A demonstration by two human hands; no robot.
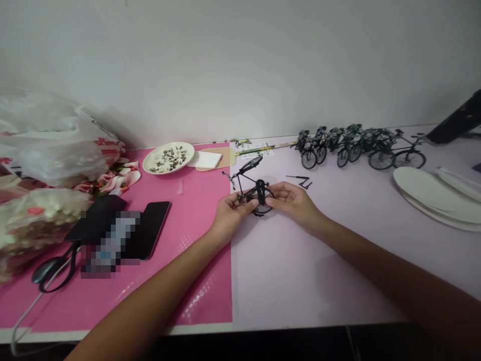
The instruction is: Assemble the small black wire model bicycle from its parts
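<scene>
A small black model bicycle [247,179] is held up between my two hands above the table, tilted, with one wheel near my fingers and the other wheel farther away. My left hand [233,213] grips it from the left, thumb against the near wheel. From the right, my right hand [291,200] pinches the same wheel between thumb and fingers. Some fingertips are hidden behind the bicycle. Thin black parts [301,179] lie on the pale table just beyond my right hand.
Several finished-looking model bicycles [343,145] stand along the wall. White plates [436,195] lie at right. At left are a bowl of small pieces [169,158], a phone [154,225], scissors [56,273] and plastic bags [48,145]. A dark cylinder [454,120] leans at far right.
</scene>
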